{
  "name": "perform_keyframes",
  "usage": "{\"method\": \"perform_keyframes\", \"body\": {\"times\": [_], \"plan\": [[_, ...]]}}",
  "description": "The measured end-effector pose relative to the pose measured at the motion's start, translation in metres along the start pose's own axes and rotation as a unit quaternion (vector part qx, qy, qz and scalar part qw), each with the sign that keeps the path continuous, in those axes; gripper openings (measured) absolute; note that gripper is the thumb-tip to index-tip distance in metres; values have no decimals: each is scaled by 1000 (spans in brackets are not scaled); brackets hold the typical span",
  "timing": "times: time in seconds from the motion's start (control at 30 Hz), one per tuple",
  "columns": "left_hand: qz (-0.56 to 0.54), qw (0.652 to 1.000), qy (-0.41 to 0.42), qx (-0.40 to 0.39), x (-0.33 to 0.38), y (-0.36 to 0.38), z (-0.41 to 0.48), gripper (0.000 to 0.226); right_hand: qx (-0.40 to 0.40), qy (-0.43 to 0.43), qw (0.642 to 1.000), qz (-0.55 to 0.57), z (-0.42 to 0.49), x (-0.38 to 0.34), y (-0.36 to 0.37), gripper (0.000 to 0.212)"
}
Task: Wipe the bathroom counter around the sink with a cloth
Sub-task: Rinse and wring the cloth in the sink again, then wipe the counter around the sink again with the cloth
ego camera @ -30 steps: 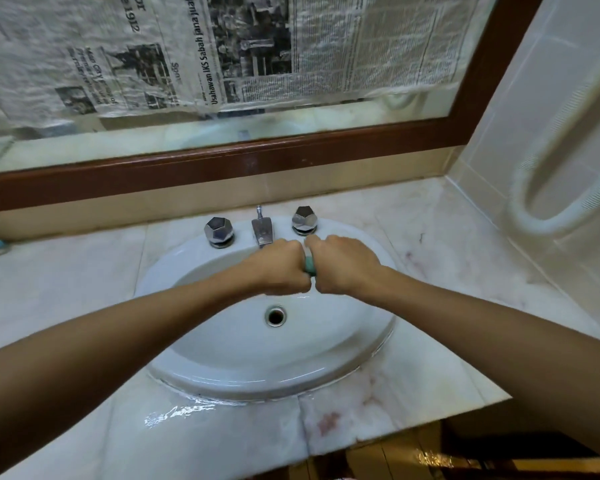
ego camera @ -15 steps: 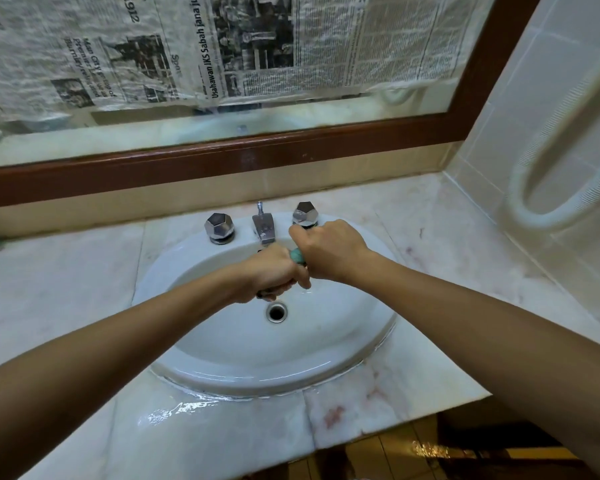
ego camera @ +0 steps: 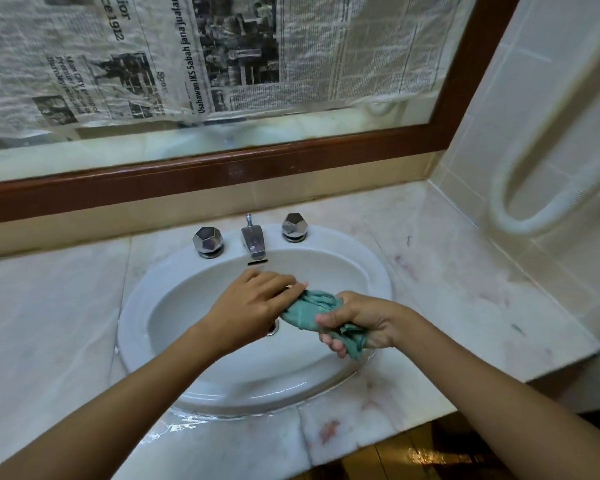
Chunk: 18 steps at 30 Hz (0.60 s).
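Note:
A crumpled teal cloth (ego camera: 309, 311) hangs over the white oval sink (ego camera: 174, 285), stretched between both hands. My left hand (ego camera: 253, 306) pinches its left end with fingertips, above the drain. My right hand (ego camera: 359, 325) is curled around its right end, near the basin's right side. The pale marble counter (ego camera: 465, 289) surrounds the sink and shines wet along the front rim. The drain is mostly hidden under my left hand.
A chrome spout (ego camera: 253, 242) and two faceted chrome knobs (ego camera: 207, 240) (ego camera: 294, 226) stand behind the basin. A wood-framed mirror (ego camera: 222, 168) covered with newspaper runs along the back. A white rail (ego camera: 520, 202) is on the tiled right wall.
My hands were pressed together in fists under the spout, twisting the cloth. They have since pulled apart and dropped lower over the basin, and the cloth now shows loosened between them.

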<state>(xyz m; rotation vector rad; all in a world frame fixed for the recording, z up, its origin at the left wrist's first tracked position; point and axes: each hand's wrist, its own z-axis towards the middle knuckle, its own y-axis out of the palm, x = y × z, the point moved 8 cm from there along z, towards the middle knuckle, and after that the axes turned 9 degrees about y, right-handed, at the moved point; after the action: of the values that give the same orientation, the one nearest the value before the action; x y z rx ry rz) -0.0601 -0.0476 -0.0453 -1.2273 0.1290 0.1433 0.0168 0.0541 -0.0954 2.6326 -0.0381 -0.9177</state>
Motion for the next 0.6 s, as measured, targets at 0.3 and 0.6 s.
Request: {"method": "perform_keyframes", "body": {"times": [0.3, 0.6], "plan": [[-109, 987, -112, 29, 43, 43, 3, 55, -6, -73, 940, 334, -9, 60, -33, 43], [-326, 859, -372, -131, 85, 127, 50, 65, 598, -115, 793, -26, -148, 91, -201, 42]]}}
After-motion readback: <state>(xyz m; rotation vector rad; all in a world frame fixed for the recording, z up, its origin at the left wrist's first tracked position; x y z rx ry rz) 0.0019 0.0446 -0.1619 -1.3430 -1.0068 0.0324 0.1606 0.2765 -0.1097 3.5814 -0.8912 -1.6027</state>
